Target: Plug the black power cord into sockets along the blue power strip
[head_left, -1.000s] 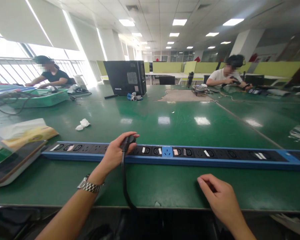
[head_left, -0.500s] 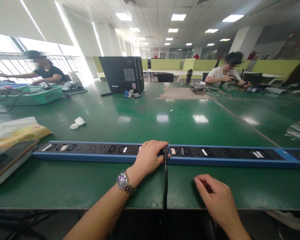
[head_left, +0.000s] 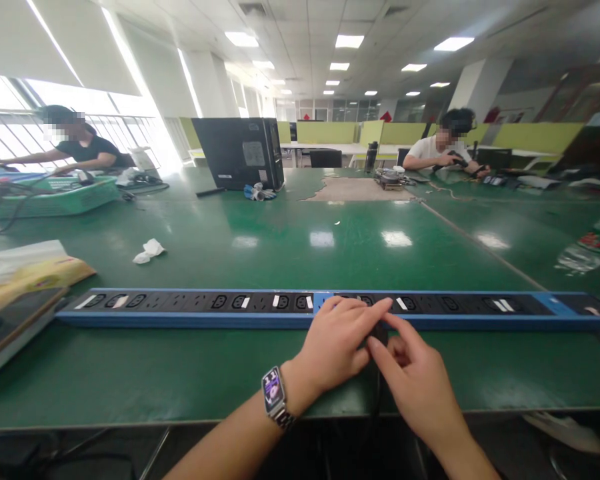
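Observation:
A long blue power strip with a black socket face lies across the green table in front of me. The black power plug is off the strip's face, just in front of its near edge, mostly covered by fingers. My left hand, with a watch on its wrist, closes on the plug from the left. From the right, my right hand pinches it between thumb and index finger. The plug's black cord hangs down between my hands toward the table edge.
A yellow tissue pack and a dark-topped flat object lie at the left. Crumpled tissue, a green basket, a black computer case and a plastic bottle are farther off. Two people sit across the table.
My left hand has drawn the plug away from the strip's sockets, to the right and toward me. My right hand has moved up and left to meet it at the plug.

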Demonstrator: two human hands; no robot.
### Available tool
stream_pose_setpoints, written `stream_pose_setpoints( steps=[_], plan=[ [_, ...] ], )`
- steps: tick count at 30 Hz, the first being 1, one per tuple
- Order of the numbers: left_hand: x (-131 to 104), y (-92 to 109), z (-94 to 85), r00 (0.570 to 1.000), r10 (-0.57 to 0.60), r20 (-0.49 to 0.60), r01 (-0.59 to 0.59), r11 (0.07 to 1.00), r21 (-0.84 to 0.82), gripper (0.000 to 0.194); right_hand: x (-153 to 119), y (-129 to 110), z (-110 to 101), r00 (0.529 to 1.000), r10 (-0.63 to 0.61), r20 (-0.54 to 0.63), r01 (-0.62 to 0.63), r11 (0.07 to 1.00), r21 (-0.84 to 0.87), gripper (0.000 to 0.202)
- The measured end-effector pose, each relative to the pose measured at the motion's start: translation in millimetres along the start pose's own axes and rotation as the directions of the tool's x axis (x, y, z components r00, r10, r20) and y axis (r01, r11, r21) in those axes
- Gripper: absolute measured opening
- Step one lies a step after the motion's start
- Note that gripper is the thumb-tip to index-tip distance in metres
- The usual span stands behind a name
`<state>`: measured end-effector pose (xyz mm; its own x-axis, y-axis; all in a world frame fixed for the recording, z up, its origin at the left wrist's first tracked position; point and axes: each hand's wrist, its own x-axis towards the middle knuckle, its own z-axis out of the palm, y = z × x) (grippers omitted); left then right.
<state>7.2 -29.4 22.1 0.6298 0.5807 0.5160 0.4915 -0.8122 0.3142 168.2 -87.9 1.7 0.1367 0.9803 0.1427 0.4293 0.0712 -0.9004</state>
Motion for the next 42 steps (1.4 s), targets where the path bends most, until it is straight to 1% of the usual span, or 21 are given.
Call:
stream_pose_setpoints(
  steps=[2, 4, 5, 7, 10, 12, 15, 19, 23, 27, 28, 29, 31, 33, 34, 36, 38, 40, 42],
  plan=[
    [-4, -6, -0.3, 0.997, -0.080, 0.024, 0.078, 0.995, 0.069, 0.077, 18, 3, -15, 0.997, -0.010, -0.072, -0.001, 0.989, -0.146, 0.046],
    [-11, -18, -2.8, 0.976, -0.217, 0.014, 0.210, 0.957, 0.198, 0.078, 39, 8, -32, 0.992, -0.017, -0.122, -0.015, 0.966, -0.258, 0.045],
    [-16, -25, -4.1, 0.960, -0.280, 0.006, 0.268, 0.928, 0.259, 0.076, 50, 10, -41, 0.993, -0.021, -0.116, -0.016, 0.953, -0.302, 0.044],
    [-24, -36, -5.4, 0.936, -0.351, 0.009, 0.326, 0.880, 0.346, 0.070, 69, 10, -52, 0.999, -0.024, -0.041, 0.007, 0.934, -0.357, 0.043],
    [-31, -42, -4.2, 0.936, -0.351, 0.037, 0.307, 0.862, 0.404, 0.067, 88, 4, -57, 0.997, -0.023, 0.073, 0.053, 0.901, -0.431, 0.039],
    [-31, -41, -2.8, 0.937, -0.347, 0.038, 0.300, 0.857, 0.419, 0.067, 95, -3, -56, 0.993, -0.044, 0.105, 0.092, 0.855, -0.510, 0.035],
    [-30, -39, -2.0, 0.938, -0.343, 0.046, 0.291, 0.853, 0.433, 0.067, 100, -9, -55, 0.990, -0.080, 0.112, 0.131, 0.796, -0.590, 0.033],
    [-29, -39, -2.1, 0.941, -0.335, 0.057, 0.279, 0.857, 0.434, 0.067, 98, -6, -56, 0.990, -0.085, 0.116, 0.140, 0.753, -0.643, 0.033],
    [-29, -39, -1.0, 0.938, -0.343, 0.045, 0.290, 0.850, 0.441, 0.068, 91, -5, -51, 0.983, -0.125, 0.137, 0.186, 0.699, -0.691, 0.034],
    [-29, -37, -1.2, 0.936, -0.351, 0.041, 0.295, 0.839, 0.457, 0.068, 89, -7, -43, 0.979, -0.126, 0.162, 0.206, 0.605, -0.769, 0.029],
    [-29, -37, -1.6, 0.936, -0.348, 0.044, 0.290, 0.839, 0.461, 0.068, 89, -8, -42, 0.980, -0.125, 0.157, 0.201, 0.605, -0.770, 0.029],
    [-29, -37, -2.2, 0.937, -0.346, 0.047, 0.286, 0.838, 0.464, 0.069, 89, -8, -42, 0.980, -0.126, 0.156, 0.201, 0.625, -0.754, 0.028],
    [-29, -37, -3.3, 0.937, -0.343, 0.058, 0.278, 0.838, 0.470, 0.070, 87, -11, -43, 0.980, -0.141, 0.143, 0.200, 0.691, -0.694, 0.029],
    [-29, -37, -3.9, 0.937, -0.343, 0.067, 0.272, 0.837, 0.475, 0.071, 83, -17, -47, 0.983, -0.166, 0.073, 0.173, 0.740, -0.650, 0.029],
    [-29, -37, -4.0, 0.937, -0.341, 0.069, 0.270, 0.837, 0.476, 0.072, 80, -21, -51, 0.982, -0.188, 0.018, 0.156, 0.754, -0.638, 0.029],
    [-29, -37, -3.8, 0.939, -0.337, 0.070, 0.266, 0.838, 0.476, 0.072, 77, -30, -64, 0.965, -0.243, -0.102, 0.130, 0.775, -0.619, 0.030],
    [-28, -37, -3.4, 0.939, -0.337, 0.067, 0.267, 0.839, 0.474, 0.072, 80, -33, -85, 0.943, -0.284, -0.173, 0.118, 0.772, -0.625, 0.032],
    [-29, -38, -3.0, 0.939, -0.337, 0.064, 0.270, 0.842, 0.468, 0.072, 87, -26, -113, 0.949, -0.264, -0.175, 0.077, 0.729, -0.681, 0.031],
    [-29, -38, -2.3, 0.941, -0.333, 0.060, 0.269, 0.845, 0.463, 0.072, 96, -8, -144, 0.975, -0.173, -0.142, 0.006, 0.656, -0.755, 0.026]
  ],
)
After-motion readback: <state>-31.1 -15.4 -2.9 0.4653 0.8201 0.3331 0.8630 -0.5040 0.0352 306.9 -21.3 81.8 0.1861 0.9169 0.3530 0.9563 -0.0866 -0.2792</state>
